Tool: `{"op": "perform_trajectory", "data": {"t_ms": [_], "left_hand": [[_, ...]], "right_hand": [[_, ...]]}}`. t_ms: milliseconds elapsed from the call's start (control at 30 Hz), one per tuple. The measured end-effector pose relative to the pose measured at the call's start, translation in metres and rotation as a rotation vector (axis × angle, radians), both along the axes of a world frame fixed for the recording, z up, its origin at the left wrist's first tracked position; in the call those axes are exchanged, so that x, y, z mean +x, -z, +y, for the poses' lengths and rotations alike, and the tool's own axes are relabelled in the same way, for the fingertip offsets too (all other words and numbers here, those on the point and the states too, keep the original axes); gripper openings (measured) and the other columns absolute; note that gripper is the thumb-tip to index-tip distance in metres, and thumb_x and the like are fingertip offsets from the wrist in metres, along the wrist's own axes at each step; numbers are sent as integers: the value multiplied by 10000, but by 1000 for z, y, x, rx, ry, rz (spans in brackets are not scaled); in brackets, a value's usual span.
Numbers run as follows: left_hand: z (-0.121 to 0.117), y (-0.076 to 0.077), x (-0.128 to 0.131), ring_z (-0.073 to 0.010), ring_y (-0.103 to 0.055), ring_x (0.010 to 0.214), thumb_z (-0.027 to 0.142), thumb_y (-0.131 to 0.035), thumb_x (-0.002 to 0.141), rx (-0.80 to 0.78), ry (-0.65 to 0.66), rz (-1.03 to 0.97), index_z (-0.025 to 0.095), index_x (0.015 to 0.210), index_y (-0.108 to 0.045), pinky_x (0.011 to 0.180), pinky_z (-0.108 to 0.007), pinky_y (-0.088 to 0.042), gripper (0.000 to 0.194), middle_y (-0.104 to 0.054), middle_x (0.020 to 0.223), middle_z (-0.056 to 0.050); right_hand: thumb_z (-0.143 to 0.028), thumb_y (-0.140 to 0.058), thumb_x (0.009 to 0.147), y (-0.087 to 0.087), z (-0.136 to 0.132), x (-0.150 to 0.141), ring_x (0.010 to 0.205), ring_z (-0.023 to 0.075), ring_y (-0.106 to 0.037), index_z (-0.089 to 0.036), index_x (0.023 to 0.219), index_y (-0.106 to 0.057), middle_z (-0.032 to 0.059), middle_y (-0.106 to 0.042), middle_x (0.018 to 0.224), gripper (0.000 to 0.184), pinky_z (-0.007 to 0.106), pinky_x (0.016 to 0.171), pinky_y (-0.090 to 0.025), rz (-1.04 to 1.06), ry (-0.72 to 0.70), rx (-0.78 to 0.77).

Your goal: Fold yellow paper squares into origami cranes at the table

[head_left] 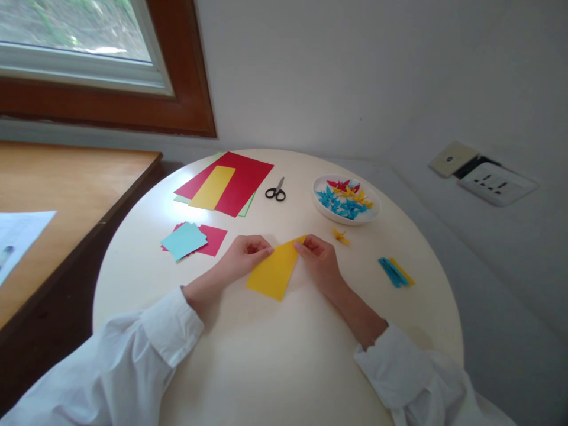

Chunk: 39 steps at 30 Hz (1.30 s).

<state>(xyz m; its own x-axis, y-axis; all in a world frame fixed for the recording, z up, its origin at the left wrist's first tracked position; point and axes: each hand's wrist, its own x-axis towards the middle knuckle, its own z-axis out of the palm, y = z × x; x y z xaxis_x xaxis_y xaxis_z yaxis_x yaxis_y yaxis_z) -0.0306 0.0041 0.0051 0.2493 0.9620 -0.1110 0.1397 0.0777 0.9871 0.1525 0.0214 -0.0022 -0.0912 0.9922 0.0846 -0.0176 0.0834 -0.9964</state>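
A white tabletop [270, 361] spreads around a yellow sheet [273, 272] pinched at its far edge by 2 curled hands [246, 255] [320, 260].

2 thumbs [299, 245] hide bits of the yellow paper [276, 273]; the frame's edges cut off white sleeves [171, 326], window [80, 68] and wooden desk [89, 177].

My left grip [248, 253] pinches the yellow paper [275, 274] at its far left, my right grip [320, 257] at its far right corner, over the bench [270, 367]. Beyond lie scissors [277, 191], between a red sheet [245, 177] and a dish [346, 222] of folded figures [351, 209]. Strips [392, 273], blue and yellow, lie rightward.
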Motion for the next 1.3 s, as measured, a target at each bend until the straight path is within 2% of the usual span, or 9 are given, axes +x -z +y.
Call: {"op": "perform_trajectory", "data": {"t_ms": [333, 600, 800, 1033, 1300], "left_hand": [[2, 2, 0, -114, -564, 545, 418, -613, 716, -43, -127, -117, 142, 683, -571, 493, -211, -400, 281, -602, 615, -1], [-2, -4, 1, -134, -579, 605, 473, -565, 741, -23, 27, 31, 141, 749, -608, 511, -222, -412, 335, -629, 699, -28], [-3, -5, 2, -133, -570, 585, 464, -572, 728, -15, 16, 70, 140, 709, -599, 496, -225, -410, 326, -618, 670, -26], [-4, -8, 3, -104, -520, 532, 451, -566, 734, 24, 77, 114, 143, 656, -593, 452, -205, -370, 318, -576, 611, -6], [-3, -4, 4, -167, -613, 681, 432, -572, 746, 47, 129, 71, 132, 780, -637, 573, -253, -459, 308, -659, 770, -59]], "right_hand": [[-292, -660, 597, -4, 1, 1, 509, 78, -406, -183, 508, -508, -60, -464, 502, 207, 222, 524, -350, 123, 52, -38], [-307, -666, 606, -4, -2, 1, 525, 85, -434, -176, 541, -550, -46, -511, 525, 187, 223, 527, -363, 78, 37, -27], [-372, -683, 604, -3, -2, 0, 597, 125, -511, -177, 635, -599, -6, -588, 623, 214, 260, 575, -423, 23, -44, -33], [-355, -701, 593, -2, -3, -1, 560, 110, -482, -167, 583, -583, -17, -534, 585, 222, 248, 533, -396, -34, -103, -14], [-307, -712, 587, -1, -5, -2, 598, 119, -504, -168, 596, -606, -9, -566, 623, 175, 251, 555, -391, -63, -187, 8]]}}
